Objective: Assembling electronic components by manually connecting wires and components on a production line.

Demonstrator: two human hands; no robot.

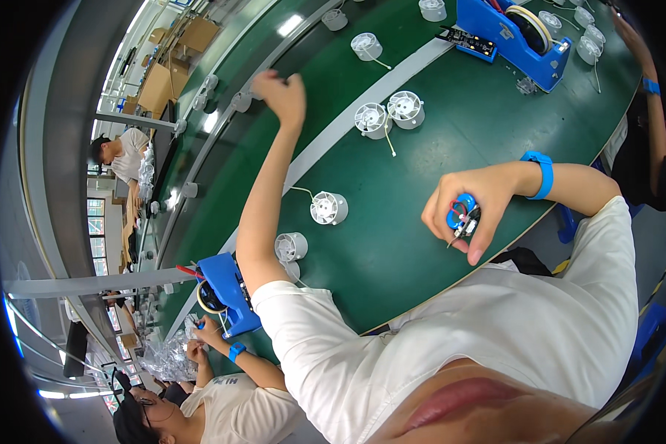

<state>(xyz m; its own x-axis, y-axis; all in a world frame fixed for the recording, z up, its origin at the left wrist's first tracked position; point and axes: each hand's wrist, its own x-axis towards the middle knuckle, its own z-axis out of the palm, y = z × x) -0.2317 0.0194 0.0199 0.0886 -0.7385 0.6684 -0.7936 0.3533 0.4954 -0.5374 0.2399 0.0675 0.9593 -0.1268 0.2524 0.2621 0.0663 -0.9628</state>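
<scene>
My right hand (482,186) is closed around a blue rounded part with red wires (462,211) and a small dark piece at its lower end, held above the green table. My left arm stretches far across the table. The fingers of my left hand (283,98) are blurred by motion, close beside a white fan housing (241,102) on the far strip. Whether they touch it I cannot tell. Between my arms stands another white fan housing (328,209) with a cable, and a pair of fan housings (405,109) sits farther off.
A blue tape dispenser (522,41) stands at the far right, a second tape dispenser (229,294) by my left elbow. More fan housings (291,246) lie near my left upper arm. Co-workers sit at left, one with a hand (213,333) near clear plastic; another person's arm (653,111) is at right.
</scene>
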